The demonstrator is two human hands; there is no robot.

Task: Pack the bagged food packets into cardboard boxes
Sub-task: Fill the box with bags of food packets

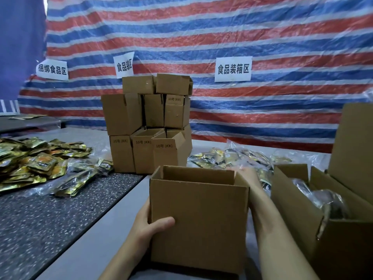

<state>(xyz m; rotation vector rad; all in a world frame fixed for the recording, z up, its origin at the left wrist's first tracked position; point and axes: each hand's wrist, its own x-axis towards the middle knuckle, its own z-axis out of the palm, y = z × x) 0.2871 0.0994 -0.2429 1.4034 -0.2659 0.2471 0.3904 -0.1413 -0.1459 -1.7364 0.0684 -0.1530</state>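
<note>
Left grip (149, 225): right up at the lens, clamped on the near left corner of the open box (199, 219), with the thumb across the front face and the fingers tucked round the side wall.
Right grip (249, 182): it runs along the box's right wall, fingertips up at the far corner. They're blurred, so I cannot tell whether it is curled on or lying flat.
Open box: plain brown cardboard, upright at the near edge of the grey counter (90, 239), top flaps standing. Its inside is hidden from here.
In the way: that front wall blocks most of the right grip and the counter behind it.
Second box (323, 229): just beside on the right, open, with clear bags of dark packets showing inside. A tall cardboard panel (355, 148) rises behind it.
Box stack (149, 126): dead centre behind, stacked in three tiers, several printed "10号 (KK)".
Bagged packets (232, 156): spread on the counter beyond the right grip. More bags (80, 178) lie left of the stack, half on the dark speckled surface (50, 219).
Loose packets (30, 160): a gold and orange heap, far left.
Backdrop: a red, white and blue striped tarp (201, 37) carrying white paper signs (233, 69).
Count: two grips, two open boxes up front. The stack shows two boxes on top, three in the middle and three labelled fronts below, and there are three signs. The packets are too heaped to count.
</note>
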